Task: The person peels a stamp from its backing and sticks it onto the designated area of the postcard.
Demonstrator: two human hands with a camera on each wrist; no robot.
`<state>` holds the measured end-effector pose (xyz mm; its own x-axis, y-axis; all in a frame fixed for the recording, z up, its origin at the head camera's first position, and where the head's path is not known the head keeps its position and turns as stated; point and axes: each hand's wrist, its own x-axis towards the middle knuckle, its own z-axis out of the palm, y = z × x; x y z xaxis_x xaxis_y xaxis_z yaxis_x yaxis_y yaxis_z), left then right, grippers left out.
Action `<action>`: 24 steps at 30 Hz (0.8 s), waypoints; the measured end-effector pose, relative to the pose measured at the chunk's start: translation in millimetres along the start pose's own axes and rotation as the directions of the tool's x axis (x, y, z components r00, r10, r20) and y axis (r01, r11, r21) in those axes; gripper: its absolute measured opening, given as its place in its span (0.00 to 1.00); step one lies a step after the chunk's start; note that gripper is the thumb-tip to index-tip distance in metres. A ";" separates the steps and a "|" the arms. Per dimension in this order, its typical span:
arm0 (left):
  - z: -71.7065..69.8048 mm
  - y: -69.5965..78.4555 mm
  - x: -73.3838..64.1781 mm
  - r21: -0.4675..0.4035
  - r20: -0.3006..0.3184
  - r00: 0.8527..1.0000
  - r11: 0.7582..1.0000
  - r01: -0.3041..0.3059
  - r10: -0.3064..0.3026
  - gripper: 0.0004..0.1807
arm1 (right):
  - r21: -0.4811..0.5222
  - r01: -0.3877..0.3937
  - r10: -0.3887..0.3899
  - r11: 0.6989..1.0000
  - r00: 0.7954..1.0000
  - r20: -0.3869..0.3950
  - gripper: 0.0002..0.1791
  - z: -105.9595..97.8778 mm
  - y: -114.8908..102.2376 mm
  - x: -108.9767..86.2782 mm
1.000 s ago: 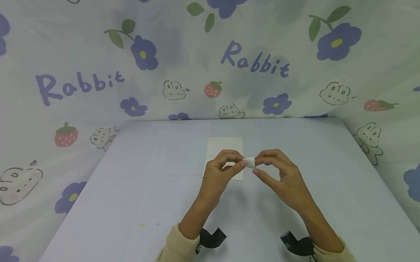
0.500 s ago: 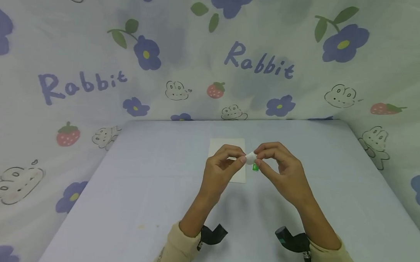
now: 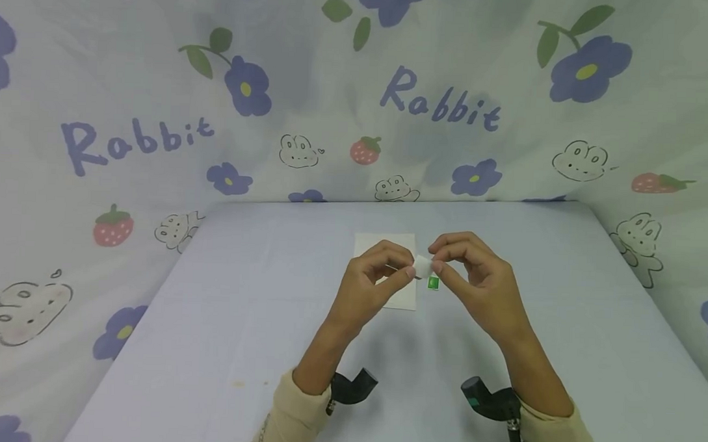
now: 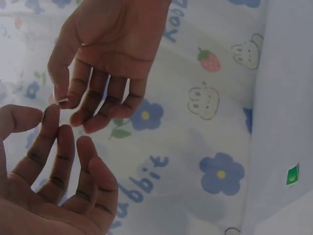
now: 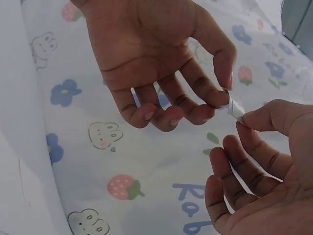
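Pinching: left hand (image 3: 360, 283) and right hand (image 3: 487, 287) meet near mid-frame in the head view, forearms slanting up and inward from the lower edge.
Left grip: thumb and forefinger closed together on one end of the white piece (image 3: 423, 267), other fingers bent.
Right grip: thumb and forefinger closed on the opposite end, other fingers curved.
White piece: raised above the bench (image 3: 239, 321), just right of centre in the head view, where it looks almost square; its long axis seems to run hand to hand.
Right wrist view: slants the piece from upper left to lower right, narrow.
Left wrist view: gives only a thin pale sliver at left, but shows the green tag (image 4: 292, 175) at lower right, well apart from the fingers.
White sheet (image 3: 404, 295): partly behind the left hand.
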<state>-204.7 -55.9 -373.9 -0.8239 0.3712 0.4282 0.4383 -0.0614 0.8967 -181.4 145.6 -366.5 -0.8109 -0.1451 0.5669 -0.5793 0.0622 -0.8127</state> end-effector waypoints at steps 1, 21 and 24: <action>-0.5 0.7 0.2 0.002 0.006 1.000 1.000 0.003 -0.003 0.07 | 0.005 0.010 -0.010 1.000 1.000 -0.001 0.07 0.4 -0.7 0.8; 2.0 13.5 -2.0 0.130 -0.209 0.973 0.989 -0.070 0.097 0.05 | -0.314 0.308 -0.344 0.898 0.937 -0.063 0.07 3.5 -12.1 5.2; 3.0 15.6 -3.7 0.159 -0.235 0.964 0.984 -0.084 0.120 0.05 | -0.410 0.366 -0.413 0.835 0.910 -0.030 0.12 11.7 -12.8 4.7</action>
<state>-193.8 -55.5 -361.9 -0.8264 0.1327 0.5473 0.5575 0.0555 0.8283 -176.8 132.5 -355.0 -0.5012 -0.1281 0.8558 -0.8144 0.4042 -0.4164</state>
